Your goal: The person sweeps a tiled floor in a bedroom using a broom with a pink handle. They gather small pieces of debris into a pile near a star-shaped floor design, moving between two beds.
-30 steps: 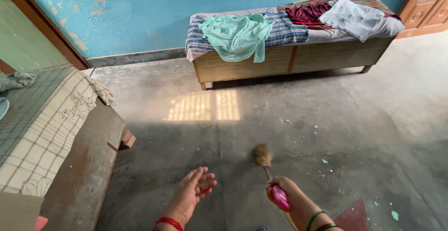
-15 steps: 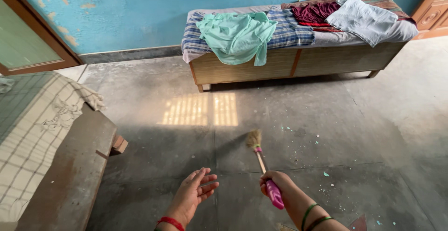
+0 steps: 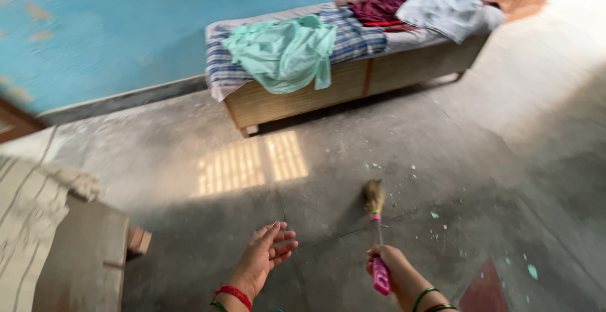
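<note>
Fingers (image 3: 386, 263) of right hand (image 3: 385, 264) wrapped round one pink-handled straw broom (image 3: 375, 223); left hand (image 3: 265, 258) open, empty; two hands.

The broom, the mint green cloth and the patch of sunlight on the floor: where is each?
broom (image 3: 374, 200): head view, on its straw bristle end.
mint green cloth (image 3: 284, 52): head view, on its middle, draped over the bed's edge.
patch of sunlight (image 3: 252, 162): head view, on its centre, on the grey floor.

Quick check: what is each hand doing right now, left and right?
Left hand: open, fingers loosely curled, holding nothing, over the floor.
Right hand: closed around the pink handle of a small broom.
</note>
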